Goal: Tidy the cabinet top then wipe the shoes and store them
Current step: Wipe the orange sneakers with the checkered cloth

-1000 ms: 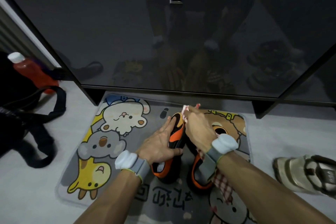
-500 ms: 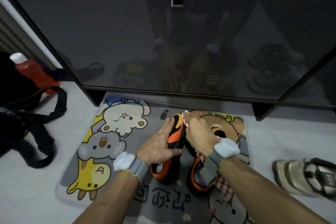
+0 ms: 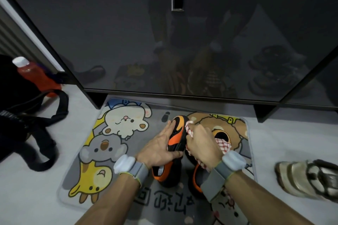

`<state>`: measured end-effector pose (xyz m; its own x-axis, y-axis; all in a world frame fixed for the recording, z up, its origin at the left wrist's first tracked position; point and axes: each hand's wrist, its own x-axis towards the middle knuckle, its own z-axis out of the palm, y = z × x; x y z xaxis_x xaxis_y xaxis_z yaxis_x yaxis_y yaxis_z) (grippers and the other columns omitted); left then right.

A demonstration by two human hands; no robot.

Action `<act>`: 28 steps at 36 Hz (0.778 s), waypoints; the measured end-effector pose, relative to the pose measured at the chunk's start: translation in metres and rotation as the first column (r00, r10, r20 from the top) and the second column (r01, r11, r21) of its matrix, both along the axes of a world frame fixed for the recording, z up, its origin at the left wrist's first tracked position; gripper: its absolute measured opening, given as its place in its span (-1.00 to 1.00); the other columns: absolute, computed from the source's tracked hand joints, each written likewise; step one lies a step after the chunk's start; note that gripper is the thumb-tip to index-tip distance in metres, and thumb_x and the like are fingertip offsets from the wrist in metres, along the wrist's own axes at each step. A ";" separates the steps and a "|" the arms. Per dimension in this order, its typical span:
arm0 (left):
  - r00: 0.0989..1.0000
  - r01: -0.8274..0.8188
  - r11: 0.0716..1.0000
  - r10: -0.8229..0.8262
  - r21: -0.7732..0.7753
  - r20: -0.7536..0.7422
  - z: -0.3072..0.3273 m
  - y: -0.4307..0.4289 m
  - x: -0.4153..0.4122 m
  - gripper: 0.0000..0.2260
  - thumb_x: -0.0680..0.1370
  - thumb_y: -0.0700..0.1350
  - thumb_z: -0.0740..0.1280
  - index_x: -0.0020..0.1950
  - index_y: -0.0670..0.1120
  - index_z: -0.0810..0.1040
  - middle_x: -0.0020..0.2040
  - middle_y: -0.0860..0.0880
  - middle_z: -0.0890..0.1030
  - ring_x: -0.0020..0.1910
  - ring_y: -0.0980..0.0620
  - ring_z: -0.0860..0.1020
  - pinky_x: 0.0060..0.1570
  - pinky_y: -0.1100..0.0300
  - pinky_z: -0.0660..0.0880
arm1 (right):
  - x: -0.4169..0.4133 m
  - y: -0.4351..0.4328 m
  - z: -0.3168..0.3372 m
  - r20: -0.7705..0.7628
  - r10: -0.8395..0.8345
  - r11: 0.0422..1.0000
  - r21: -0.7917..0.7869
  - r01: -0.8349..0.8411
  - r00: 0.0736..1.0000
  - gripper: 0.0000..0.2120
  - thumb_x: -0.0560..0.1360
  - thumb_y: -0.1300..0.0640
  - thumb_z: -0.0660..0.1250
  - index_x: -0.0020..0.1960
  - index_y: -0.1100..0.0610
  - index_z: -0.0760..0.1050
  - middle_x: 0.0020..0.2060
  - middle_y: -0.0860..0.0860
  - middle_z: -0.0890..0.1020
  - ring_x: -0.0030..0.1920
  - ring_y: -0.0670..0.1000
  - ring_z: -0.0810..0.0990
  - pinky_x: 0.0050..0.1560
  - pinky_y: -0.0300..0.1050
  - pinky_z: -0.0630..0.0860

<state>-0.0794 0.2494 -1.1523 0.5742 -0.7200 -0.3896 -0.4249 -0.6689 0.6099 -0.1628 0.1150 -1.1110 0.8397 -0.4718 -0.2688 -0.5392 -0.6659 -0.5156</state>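
Note:
Two orange-and-black shoes stand side by side on a cartoon-animal floor mat (image 3: 113, 144). My left hand (image 3: 159, 147) grips the left shoe (image 3: 176, 133) from its left side, fingers along the upper and thumb across the top. My right hand (image 3: 201, 144) holds a bunched red-and-white checked cloth (image 3: 222, 145) against the right flank of that shoe's toe. The right shoe (image 3: 221, 134) lies mostly hidden under the cloth and my right wrist. The dark cabinet (image 3: 164, 51) rises just behind the mat, its glossy doors closed.
A black bag with looping straps (image 3: 33, 124) lies on the pale floor at the left, a red bottle with a white cap (image 3: 31, 71) beside it. A beige strapped sandal (image 3: 307, 177) sits on the floor at the right. The cabinet's black feet stand at the mat's far corners.
My right hand with the cloth has slid a little back along the left shoe's side, away from the toe. My left hand keeps its hold on the shoe.

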 end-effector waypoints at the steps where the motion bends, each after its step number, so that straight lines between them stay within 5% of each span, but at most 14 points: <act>1: 1.000 0.001 1.000 -0.001 0.000 -0.003 0.000 0.001 0.000 -0.04 0.49 0.08 0.45 0.60 0.17 -0.22 0.61 0.18 -0.18 0.58 0.07 0.04 0.46 0.20 0.06 | -0.002 0.003 0.001 -0.017 -0.007 1.000 0.002 0.007 1.000 -0.85 0.58 0.21 0.16 0.05 0.19 0.49 -0.09 0.13 0.57 -0.15 0.13 0.54 -0.22 -0.16 0.37; 6: 1.000 0.000 1.000 0.000 -0.008 -0.006 -0.002 0.002 0.000 -0.03 0.48 0.08 0.46 0.60 0.17 -0.23 0.60 0.19 -0.18 0.59 0.07 0.04 0.47 0.19 0.05 | -0.002 -0.006 0.002 -0.009 -0.109 0.994 0.013 0.109 0.994 -0.80 0.60 0.17 0.19 0.10 0.21 0.54 -0.16 0.07 0.57 -0.27 0.04 0.50 -0.32 -0.15 0.39; 10: 1.000 0.011 1.000 -0.011 -0.002 0.005 -0.002 0.000 0.000 -0.03 0.49 0.09 0.45 0.60 0.16 -0.23 0.60 0.17 -0.19 0.59 0.07 0.02 0.50 0.16 0.04 | 0.006 -0.014 0.007 0.059 -0.079 0.997 0.018 0.078 0.995 -0.69 0.59 0.21 0.19 0.29 0.10 0.54 -0.02 0.15 0.63 -0.09 0.15 0.58 -0.18 -0.20 0.37; 14: 1.000 0.010 1.000 -0.010 -0.011 0.002 -0.002 0.000 0.001 -0.03 0.48 0.09 0.46 0.60 0.17 -0.23 0.60 0.17 -0.19 0.59 0.09 0.01 0.45 0.23 0.01 | 0.000 -0.001 0.003 0.063 -0.003 1.000 -0.016 0.004 0.998 -0.73 0.59 0.24 0.18 0.25 0.14 0.50 -0.12 0.04 0.54 -0.23 0.01 0.49 -0.49 -0.44 0.26; 22: 1.000 -0.006 1.000 0.006 -0.012 -0.014 -0.001 0.001 0.002 -0.03 0.47 0.08 0.47 0.61 0.17 -0.20 0.61 0.18 -0.16 0.58 0.09 0.05 0.53 0.14 0.10 | -0.008 -0.002 -0.008 0.074 -0.178 0.983 0.060 0.173 0.981 -0.79 0.56 0.20 0.19 0.01 0.13 0.61 -0.29 0.05 0.61 -0.40 0.00 0.55 -0.49 -0.15 0.47; 28: 1.000 -0.002 1.000 0.002 -0.010 -0.016 0.000 -0.001 0.001 -0.03 0.48 0.08 0.46 0.61 0.16 -0.21 0.61 0.16 -0.17 0.58 0.08 0.04 0.53 0.12 0.09 | -0.003 0.005 -0.005 0.107 -0.057 0.998 -0.015 0.059 0.993 -0.70 0.57 0.21 0.21 0.27 0.14 0.50 -0.03 0.13 0.62 -0.06 0.12 0.61 -0.17 -0.20 0.42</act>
